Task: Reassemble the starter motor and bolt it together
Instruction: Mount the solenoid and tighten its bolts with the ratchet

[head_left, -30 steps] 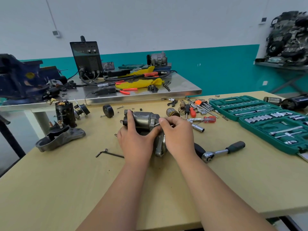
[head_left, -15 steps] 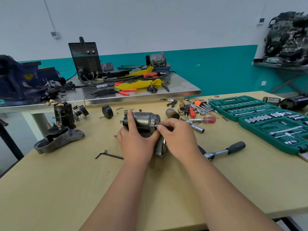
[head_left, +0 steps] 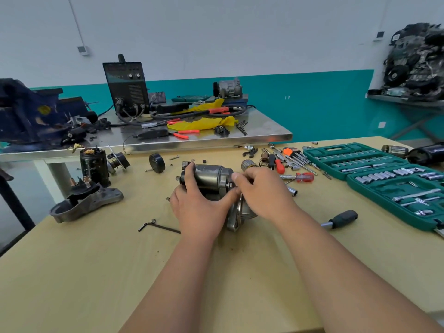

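starter motor (head_left: pixel 211 179) heavy, rigid metal, likely slick | left hand (head_left: pixel 199 207) clamps its barrel; right hand (head_left: pixel 262 191) pinches at flange, contents unclear

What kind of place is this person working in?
Most likely an auto repair workshop or training shop. A green socket set lies open on the wooden table, a blue bench vise sits on the steel bench behind, and an engine rests on a stand.

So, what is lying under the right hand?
The right hand covers the flanged end of the starter motor; part of the flange shows below it. A ratchet handle sticks out beside the wrist; its head is hidden. Any bolt is covered.
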Available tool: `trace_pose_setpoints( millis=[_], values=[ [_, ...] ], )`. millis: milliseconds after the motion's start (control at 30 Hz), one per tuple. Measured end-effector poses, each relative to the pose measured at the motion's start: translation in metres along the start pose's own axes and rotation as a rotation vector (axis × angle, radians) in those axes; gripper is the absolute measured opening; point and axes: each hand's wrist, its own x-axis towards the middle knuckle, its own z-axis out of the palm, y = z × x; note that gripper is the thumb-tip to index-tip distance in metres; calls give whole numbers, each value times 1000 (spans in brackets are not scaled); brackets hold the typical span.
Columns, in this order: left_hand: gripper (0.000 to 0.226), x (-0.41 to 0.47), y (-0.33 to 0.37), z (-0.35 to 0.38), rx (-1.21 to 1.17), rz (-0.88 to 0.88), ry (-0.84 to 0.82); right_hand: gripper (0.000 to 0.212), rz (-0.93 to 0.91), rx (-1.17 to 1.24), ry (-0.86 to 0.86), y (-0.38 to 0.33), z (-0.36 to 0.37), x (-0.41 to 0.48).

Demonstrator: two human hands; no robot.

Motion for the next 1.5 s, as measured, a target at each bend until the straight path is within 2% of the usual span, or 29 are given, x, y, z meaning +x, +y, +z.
trace_pose_setpoints(
  millis=[100, 200, 267, 467, 600, 667, 867, 1000, 1067, 1233, 1333, 1500],
  values=[
    [108, 0, 0, 0, -85, -32, 30, 29, 49, -82, -19, 17, -27, 0],
    [105, 3, -2, -1, -90, -26, 33, 9, 47, -282, -260, 42, -58, -12],
    [103, 7, -2, 0, -58, -24, 39, 3, 35, -281, -347, 48, -65, -19],
    [79, 12, 13, 5, -123, -95, 152, 31, -94, -318, -336, 36, -64, -17],
    [99, 7, 9, -1, -88, -64, 67, 61, 33, -444, -542, 73, -91, -31],
    [106, 9, 5, -3, -28, -34, -16, 70, 17, -580, -621, 84, -87, -40],
    [92, 14, 6, -1, -78, -43, 16, 44, -113, -600, -464, 92, -66, -52],
    [67, 15, 11, 0, -215, -89, 135, 34, -23, -435, -301, 93, -69, -54],
    [71, 12, 11, 0, -189, -68, 133, 34, -2, -377, -198, 92, -70, -53],
    [107, 15, -2, -5, -28, 47, -48, 44, 50, -251, -97, 84, -79, -52],
    [106, 19, -6, -7, -37, 178, -10, 24, 3, -54, 54, 80, -93, -50],
    [91, 27, -6, -9, -64, 218, 18, 17, 39, 89, 151, 84, -118, -44]
  ],
)
